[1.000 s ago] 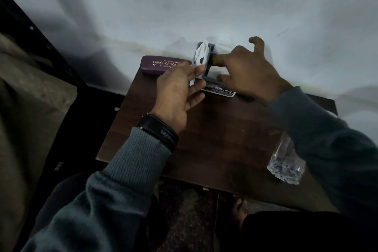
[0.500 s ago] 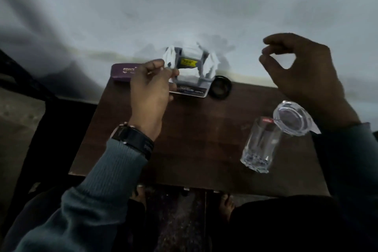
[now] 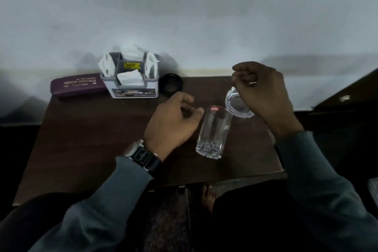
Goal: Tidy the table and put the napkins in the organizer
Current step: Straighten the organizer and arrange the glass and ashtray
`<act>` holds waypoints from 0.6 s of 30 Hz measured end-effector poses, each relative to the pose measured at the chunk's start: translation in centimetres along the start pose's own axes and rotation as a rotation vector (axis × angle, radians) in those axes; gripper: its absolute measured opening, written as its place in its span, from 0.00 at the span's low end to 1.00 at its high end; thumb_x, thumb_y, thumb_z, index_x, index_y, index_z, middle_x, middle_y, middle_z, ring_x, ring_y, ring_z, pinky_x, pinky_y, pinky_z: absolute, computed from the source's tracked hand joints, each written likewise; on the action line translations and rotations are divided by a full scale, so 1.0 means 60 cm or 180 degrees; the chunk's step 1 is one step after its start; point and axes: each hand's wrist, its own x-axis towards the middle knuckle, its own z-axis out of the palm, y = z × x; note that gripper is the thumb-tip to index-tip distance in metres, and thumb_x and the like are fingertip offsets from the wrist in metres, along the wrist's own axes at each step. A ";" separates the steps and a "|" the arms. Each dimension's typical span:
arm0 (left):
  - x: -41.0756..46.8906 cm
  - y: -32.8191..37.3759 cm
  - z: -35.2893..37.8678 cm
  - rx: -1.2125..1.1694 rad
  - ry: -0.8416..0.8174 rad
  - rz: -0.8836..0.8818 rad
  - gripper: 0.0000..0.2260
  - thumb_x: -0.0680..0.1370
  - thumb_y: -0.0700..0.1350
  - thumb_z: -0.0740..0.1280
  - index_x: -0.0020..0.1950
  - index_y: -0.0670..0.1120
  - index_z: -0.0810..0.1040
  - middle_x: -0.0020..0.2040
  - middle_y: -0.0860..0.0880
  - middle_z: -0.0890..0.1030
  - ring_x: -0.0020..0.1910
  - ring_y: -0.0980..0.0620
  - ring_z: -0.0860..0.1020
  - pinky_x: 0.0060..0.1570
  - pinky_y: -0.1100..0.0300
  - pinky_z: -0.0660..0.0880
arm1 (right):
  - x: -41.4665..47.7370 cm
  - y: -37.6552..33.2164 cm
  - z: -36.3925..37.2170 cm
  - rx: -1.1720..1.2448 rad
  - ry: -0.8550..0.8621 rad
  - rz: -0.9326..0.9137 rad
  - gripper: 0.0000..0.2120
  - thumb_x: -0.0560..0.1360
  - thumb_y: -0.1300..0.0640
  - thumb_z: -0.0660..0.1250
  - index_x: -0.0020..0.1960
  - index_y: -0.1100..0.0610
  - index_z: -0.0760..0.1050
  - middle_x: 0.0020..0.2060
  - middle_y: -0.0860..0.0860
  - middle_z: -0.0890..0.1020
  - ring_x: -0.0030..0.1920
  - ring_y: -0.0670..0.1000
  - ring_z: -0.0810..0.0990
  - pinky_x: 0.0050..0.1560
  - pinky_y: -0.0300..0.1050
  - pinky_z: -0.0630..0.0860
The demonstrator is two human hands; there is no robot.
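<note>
**A:** Where are the napkins?

**B:** The napkins (image 3: 129, 77) sit in the organizer (image 3: 134, 93), a small grey-and-white box at the upper left of centre. It is at the far edge of the bench (image 3: 88, 133), against the wall (image 3: 184, 16). White folded ones stand in its left, right, back and front compartments, with corners poking above the rim.

**A:** What lies beside it?

**B:** On its left a maroon spectacle case (image 3: 76, 86) with gold lettering lies flat, its end right at the organizer's side. Just to the organizer's right is a round black thing (image 3: 171, 86), too dark to make out.

**A:** And the hands?

**B:** The left hand (image 3: 173, 122) is at the middle of the frame, over the bench. Its fingers (image 3: 185, 99) are loosely curled and hold nothing. The thumb tip is just beside the rim of a tall clear glass (image 3: 212, 133), which stands upright right of centre. I cannot tell whether they touch. A black-strapped watch (image 3: 143, 156) is on that wrist, above a grey sleeve (image 3: 114, 194).

**A:** The right one?

**B:** The right hand (image 3: 263, 92) is at the upper right of centre. Its fingers (image 3: 244, 77) are curled in close with the thumb against them, and nothing shows between them. Partly hidden under it is a clear round glass dish (image 3: 237, 106), just beside the tall glass's rim.

**A:** Anything below the bench?

**B:** A bare foot (image 3: 207, 196) at the bottom centre.
</note>
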 end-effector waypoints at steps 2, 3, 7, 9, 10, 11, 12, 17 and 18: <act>0.002 0.011 0.009 0.0134 -0.0068 -0.0003 0.12 0.77 0.58 0.71 0.58 0.57 0.77 0.45 0.62 0.83 0.50 0.58 0.83 0.56 0.56 0.78 | -0.006 0.020 -0.012 -0.0251 -0.0031 0.0031 0.08 0.77 0.59 0.71 0.55 0.52 0.84 0.44 0.42 0.84 0.41 0.33 0.81 0.45 0.23 0.73; 0.003 0.015 0.012 0.0167 -0.0095 -0.0023 0.13 0.77 0.59 0.71 0.59 0.56 0.77 0.45 0.62 0.82 0.52 0.57 0.82 0.56 0.57 0.77 | -0.008 0.031 -0.018 -0.0426 -0.0066 0.0076 0.09 0.77 0.58 0.71 0.56 0.53 0.84 0.47 0.45 0.85 0.43 0.35 0.82 0.48 0.27 0.75; 0.003 0.026 0.021 0.0299 -0.0358 -0.0269 0.24 0.75 0.69 0.68 0.64 0.57 0.74 0.49 0.61 0.82 0.52 0.59 0.80 0.47 0.60 0.73 | -0.010 0.086 -0.030 -0.0924 -0.0601 0.0612 0.21 0.72 0.52 0.73 0.64 0.51 0.80 0.62 0.55 0.79 0.61 0.54 0.79 0.61 0.44 0.74; -0.003 0.035 0.032 0.0408 -0.0519 -0.0359 0.34 0.71 0.75 0.66 0.69 0.56 0.70 0.55 0.59 0.82 0.56 0.55 0.81 0.51 0.58 0.74 | -0.007 0.107 -0.027 -0.1091 -0.0997 0.0874 0.30 0.70 0.46 0.74 0.71 0.49 0.74 0.68 0.56 0.73 0.67 0.60 0.74 0.67 0.51 0.73; -0.006 0.039 0.040 0.0481 -0.0589 -0.0393 0.39 0.68 0.77 0.66 0.72 0.56 0.67 0.59 0.58 0.82 0.59 0.52 0.81 0.54 0.56 0.74 | -0.006 0.115 -0.024 -0.1196 -0.1156 0.0907 0.35 0.69 0.45 0.76 0.74 0.48 0.70 0.71 0.56 0.70 0.70 0.62 0.70 0.69 0.55 0.71; -0.009 0.043 0.050 0.0551 -0.0657 -0.0425 0.44 0.66 0.78 0.66 0.75 0.55 0.64 0.63 0.55 0.81 0.61 0.50 0.81 0.56 0.54 0.75 | -0.004 0.123 -0.021 -0.1286 -0.1302 0.0881 0.40 0.68 0.45 0.77 0.76 0.48 0.65 0.74 0.57 0.66 0.73 0.63 0.67 0.71 0.57 0.69; -0.011 0.047 0.060 0.0615 -0.0713 -0.0454 0.48 0.64 0.79 0.67 0.76 0.55 0.61 0.66 0.53 0.80 0.63 0.48 0.80 0.58 0.53 0.75 | 0.000 0.130 -0.019 -0.1336 -0.1444 0.0822 0.45 0.67 0.44 0.79 0.78 0.47 0.62 0.76 0.56 0.64 0.74 0.63 0.64 0.72 0.59 0.67; -0.022 0.041 0.094 0.1036 -0.0430 -0.0318 0.56 0.63 0.73 0.75 0.80 0.51 0.51 0.66 0.44 0.80 0.62 0.40 0.81 0.57 0.49 0.79 | 0.018 0.151 -0.004 -0.1344 -0.1693 0.0727 0.56 0.61 0.44 0.82 0.81 0.44 0.54 0.77 0.53 0.63 0.75 0.60 0.63 0.69 0.60 0.69; -0.023 0.038 0.097 0.1090 -0.0384 -0.0303 0.57 0.63 0.72 0.75 0.80 0.51 0.50 0.66 0.43 0.80 0.62 0.40 0.81 0.57 0.49 0.79 | 0.021 0.151 -0.001 -0.1396 -0.1702 0.0709 0.57 0.61 0.44 0.83 0.81 0.44 0.54 0.76 0.54 0.64 0.74 0.60 0.64 0.68 0.60 0.69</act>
